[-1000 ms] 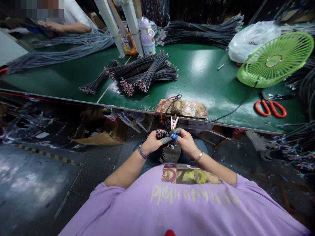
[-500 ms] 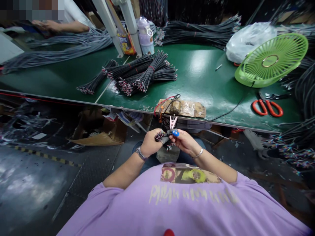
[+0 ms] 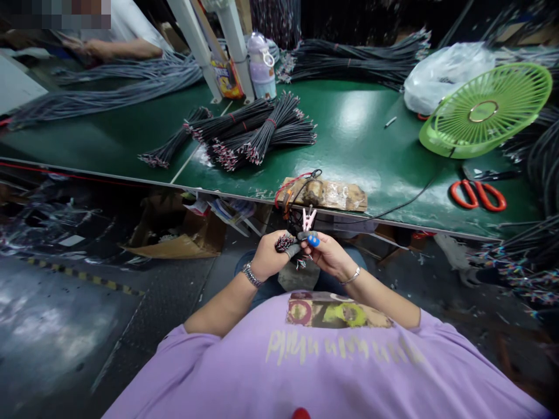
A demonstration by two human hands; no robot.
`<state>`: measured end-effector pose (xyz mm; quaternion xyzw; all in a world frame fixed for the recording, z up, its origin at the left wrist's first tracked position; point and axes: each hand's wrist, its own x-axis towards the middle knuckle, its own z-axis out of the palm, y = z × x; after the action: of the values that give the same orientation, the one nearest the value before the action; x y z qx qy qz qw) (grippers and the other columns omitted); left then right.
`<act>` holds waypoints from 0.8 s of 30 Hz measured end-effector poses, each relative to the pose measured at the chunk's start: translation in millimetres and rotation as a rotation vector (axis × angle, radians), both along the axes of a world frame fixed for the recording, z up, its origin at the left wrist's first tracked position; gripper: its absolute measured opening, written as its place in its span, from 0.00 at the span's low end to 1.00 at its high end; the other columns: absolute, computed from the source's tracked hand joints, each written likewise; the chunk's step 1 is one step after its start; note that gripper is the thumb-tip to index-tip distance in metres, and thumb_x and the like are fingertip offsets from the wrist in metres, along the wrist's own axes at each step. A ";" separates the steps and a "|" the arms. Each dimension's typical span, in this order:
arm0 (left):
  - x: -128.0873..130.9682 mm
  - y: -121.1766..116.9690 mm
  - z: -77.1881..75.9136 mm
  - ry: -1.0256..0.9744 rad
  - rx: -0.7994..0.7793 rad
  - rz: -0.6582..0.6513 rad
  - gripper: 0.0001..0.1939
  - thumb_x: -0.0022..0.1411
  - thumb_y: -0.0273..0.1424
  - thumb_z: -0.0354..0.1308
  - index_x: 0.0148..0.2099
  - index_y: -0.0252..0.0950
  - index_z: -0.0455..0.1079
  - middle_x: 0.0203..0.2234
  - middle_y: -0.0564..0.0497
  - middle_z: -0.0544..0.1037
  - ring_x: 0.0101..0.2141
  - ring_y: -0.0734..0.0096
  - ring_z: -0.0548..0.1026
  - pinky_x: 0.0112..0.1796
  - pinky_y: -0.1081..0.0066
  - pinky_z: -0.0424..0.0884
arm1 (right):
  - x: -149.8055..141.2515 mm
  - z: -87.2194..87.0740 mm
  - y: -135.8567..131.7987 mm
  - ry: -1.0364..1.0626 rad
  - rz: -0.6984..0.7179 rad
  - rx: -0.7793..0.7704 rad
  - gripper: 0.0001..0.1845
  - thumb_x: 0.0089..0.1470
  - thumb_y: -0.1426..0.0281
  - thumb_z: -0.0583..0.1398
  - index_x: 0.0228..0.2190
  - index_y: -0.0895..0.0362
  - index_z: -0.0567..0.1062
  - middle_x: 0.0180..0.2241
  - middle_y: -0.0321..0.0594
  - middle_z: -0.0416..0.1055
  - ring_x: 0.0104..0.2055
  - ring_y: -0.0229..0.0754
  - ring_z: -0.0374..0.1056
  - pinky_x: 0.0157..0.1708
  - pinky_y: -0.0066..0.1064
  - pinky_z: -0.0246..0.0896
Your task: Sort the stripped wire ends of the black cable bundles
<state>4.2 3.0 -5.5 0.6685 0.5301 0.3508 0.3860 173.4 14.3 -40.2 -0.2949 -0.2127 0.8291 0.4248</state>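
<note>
My left hand [image 3: 267,259] is closed around a bundle of short black cables [image 3: 285,242], whose dark reddish stripped ends stick up. A grey cover sits on its thumb. Close against it, my right hand [image 3: 332,256] pinches at a cable from the bundle; the exact wire is too small to make out. A blue piece with pale dots [image 3: 313,240] covers a fingertip of that hand. Just above the fingers, a pink clothespin-like clip [image 3: 308,219] stands at the table edge, below a worn wooden board [image 3: 343,195] with red and black leads.
Tied black cable bundles [image 3: 262,131] lie on the green table [image 3: 349,151]. Red-handled scissors [image 3: 478,195], a green fan [image 3: 484,110], a plastic bag [image 3: 445,75] and a bottle [image 3: 262,67] stand around. Another person's arm [image 3: 124,49] is at the far left. A cardboard box [image 3: 174,244] sits below.
Both hands stay together at the clip with only slight finger movement. The whole view has shifted a little.
</note>
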 end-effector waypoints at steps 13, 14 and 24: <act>-0.4 -1.7 3.5 0.279 0.377 -0.030 0.05 0.50 0.22 0.55 0.27 0.36 0.64 0.23 0.53 0.70 0.26 0.73 0.68 0.28 0.73 0.64 | 1.7 2.5 -0.3 0.000 -0.003 -0.002 0.14 0.38 0.67 0.70 0.28 0.59 0.76 0.25 0.35 0.74 0.24 0.30 0.64 0.25 0.22 0.61; -0.8 -1.9 2.9 0.298 0.403 -0.030 0.05 0.49 0.21 0.54 0.27 0.36 0.63 0.22 0.53 0.69 0.25 0.73 0.68 0.28 0.73 0.63 | 1.9 2.5 -0.3 -0.008 -0.002 0.005 0.14 0.38 0.67 0.70 0.28 0.59 0.76 0.25 0.36 0.74 0.24 0.30 0.64 0.26 0.23 0.62; -2.9 -3.5 1.0 0.378 0.441 -0.032 0.07 0.46 0.20 0.52 0.27 0.37 0.62 0.22 0.52 0.68 0.26 0.71 0.68 0.28 0.72 0.63 | 1.4 3.4 -2.3 -0.030 0.002 0.009 0.13 0.37 0.70 0.70 0.29 0.59 0.77 0.26 0.36 0.75 0.23 0.31 0.65 0.25 0.25 0.66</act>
<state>1.4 -0.4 -4.5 0.7981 0.4931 0.3203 0.1313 174.8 12.0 -36.8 -0.3052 -0.2231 0.8240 0.4220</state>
